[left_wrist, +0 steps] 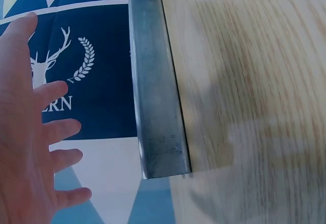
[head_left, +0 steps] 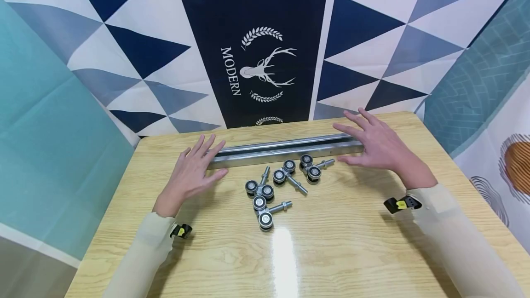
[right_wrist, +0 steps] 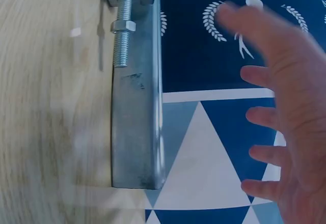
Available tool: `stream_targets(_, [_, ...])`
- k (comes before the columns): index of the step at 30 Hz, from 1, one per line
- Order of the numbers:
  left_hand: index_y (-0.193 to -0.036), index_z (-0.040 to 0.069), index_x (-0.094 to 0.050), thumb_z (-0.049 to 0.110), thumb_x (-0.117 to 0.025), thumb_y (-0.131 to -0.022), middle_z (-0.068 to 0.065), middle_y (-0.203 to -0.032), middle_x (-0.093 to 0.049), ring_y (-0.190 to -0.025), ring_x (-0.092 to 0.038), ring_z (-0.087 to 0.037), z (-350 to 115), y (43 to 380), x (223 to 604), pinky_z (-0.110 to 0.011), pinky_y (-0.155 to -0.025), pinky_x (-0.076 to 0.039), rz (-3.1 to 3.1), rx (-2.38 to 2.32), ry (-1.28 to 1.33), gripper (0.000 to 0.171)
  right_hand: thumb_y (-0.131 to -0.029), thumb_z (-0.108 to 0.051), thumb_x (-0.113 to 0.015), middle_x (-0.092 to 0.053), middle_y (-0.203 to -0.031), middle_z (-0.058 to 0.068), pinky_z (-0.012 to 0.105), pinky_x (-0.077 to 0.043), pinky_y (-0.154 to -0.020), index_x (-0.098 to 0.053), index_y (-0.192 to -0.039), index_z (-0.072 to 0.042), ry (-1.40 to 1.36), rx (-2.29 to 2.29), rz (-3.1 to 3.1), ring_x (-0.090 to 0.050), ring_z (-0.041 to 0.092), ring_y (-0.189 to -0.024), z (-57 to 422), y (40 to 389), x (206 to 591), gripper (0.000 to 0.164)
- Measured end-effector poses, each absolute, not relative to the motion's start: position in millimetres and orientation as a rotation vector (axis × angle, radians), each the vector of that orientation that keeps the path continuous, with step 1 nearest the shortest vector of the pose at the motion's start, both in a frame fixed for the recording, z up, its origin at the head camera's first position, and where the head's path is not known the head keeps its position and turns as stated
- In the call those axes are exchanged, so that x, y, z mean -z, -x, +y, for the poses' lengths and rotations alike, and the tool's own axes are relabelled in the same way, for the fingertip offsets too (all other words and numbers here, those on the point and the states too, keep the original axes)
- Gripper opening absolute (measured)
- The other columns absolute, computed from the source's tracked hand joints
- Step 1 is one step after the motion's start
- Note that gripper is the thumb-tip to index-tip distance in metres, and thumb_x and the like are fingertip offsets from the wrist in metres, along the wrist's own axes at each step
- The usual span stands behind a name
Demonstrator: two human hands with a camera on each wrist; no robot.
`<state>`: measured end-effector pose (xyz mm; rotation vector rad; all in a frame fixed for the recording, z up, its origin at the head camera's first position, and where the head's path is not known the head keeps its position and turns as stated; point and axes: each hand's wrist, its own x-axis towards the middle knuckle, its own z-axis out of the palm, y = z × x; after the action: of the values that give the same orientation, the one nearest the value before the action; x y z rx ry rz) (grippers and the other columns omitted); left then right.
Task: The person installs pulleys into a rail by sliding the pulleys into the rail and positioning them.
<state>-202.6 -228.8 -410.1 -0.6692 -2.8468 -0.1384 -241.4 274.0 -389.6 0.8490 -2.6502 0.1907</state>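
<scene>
A long metal channel track [head_left: 285, 150] with a slot along its top lies across the back of the table. Near its left end my left hand [head_left: 191, 169] hovers with fingers spread, and the left wrist view shows a gap between hand and track. My right hand [head_left: 378, 144], fingers apart, is at the right end and hides part of it; it holds nothing. In front of the track lie several roller trolleys with threaded bolts: one trolley [head_left: 313, 174] nearest my right hand, another [head_left: 279, 177] beside it, and two touching or nearly touching, a trolley [head_left: 267, 191] and a trolley [head_left: 266, 220].
The wooden table [head_left: 331, 247] meets a patterned cloth backdrop [head_left: 265, 59] just behind the track. A teal panel [head_left: 54, 128] borders the left side, and a printed cloth [head_left: 497, 151] hangs at the right. Each sleeve bears a black strap [head_left: 402, 203] near the wrist.
</scene>
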Motion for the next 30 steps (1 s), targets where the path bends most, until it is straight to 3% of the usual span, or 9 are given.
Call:
stream_targets(5, [-0.159, 0.032, -0.028, 0.069, -0.049, -0.091, -0.008, -0.167, -0.026, -0.152, -0.02, -0.036, -229.4, 202.2, 411.5, -0.072, -0.11, -0.032, -2.857, 0.146, 0.663, 0.08, -0.066, -0.043, -0.088, -0.052, -0.147, 0.018, 0.067, -0.05, -0.089, -0.061, -0.137, -0.021, -0.913, -0.31, -2.559, -0.045, 0.046, -0.131, 272.6, 241.7, 385.0, 0.079])
stream_targets(9, [-0.159, 0.031, -0.029, 0.069, -0.05, -0.09, -0.008, -0.167, -0.026, -0.152, -0.021, -0.035, -229.4, 202.6, 411.6, -0.071, -0.109, -0.034, -2.853, 0.162, 0.655, 0.08, -0.068, -0.031, -0.09, -0.058, -0.137, 0.019, 0.062, -0.05, -0.088, -0.063, -0.134, -0.017, -0.993, -0.45, -2.512, -0.052, 0.041, -0.122, 270.6, 242.0, 383.5, 0.073])
stream_targets(14, [-0.159, 0.034, -0.027, 0.069, -0.052, -0.09, -0.006, -0.168, -0.023, -0.153, -0.02, -0.033, -231.4, 204.9, 413.8, -0.07, -0.107, -0.035, -2.866, 0.256, 0.613, 0.081, -0.07, -0.028, -0.091, -0.062, -0.132, 0.015, 0.062, -0.048, -0.095, -0.064, -0.132, -0.013, -1.038, -0.579, -2.639, -0.054, 0.037, -0.122, 267.3, 240.1, 388.1, 0.07])
stream_targets(25, [-0.159, 0.035, -0.025, 0.067, -0.058, -0.088, -0.005, -0.168, -0.023, -0.152, -0.021, -0.033, -242.7, 208.6, 417.8, -0.074, -0.102, -0.037, -2.865, 0.402, 0.542, 0.084, -0.076, -0.021, -0.087, -0.067, -0.117, 0.008, 0.048, -0.06, -0.077, -0.071, -0.121, -0.014, -1.094, -0.654, -2.76, -0.066, 0.029, -0.102, 261.3, 242.0, 399.8, 0.049])
stream_targets(30, [-0.159, 0.035, -0.024, 0.065, -0.059, -0.088, -0.004, -0.168, -0.022, -0.152, -0.021, -0.033, -244.1, 211.1, 419.9, -0.074, -0.102, -0.038, -2.862, 0.438, 0.544, 0.085, -0.079, -0.016, -0.084, -0.07, -0.114, 0.004, 0.048, -0.059, -0.077, -0.073, -0.116, -0.013, -1.194, -0.688, -2.745, -0.066, 0.027, -0.102, 259.6, 243.8, 406.9, 0.038])
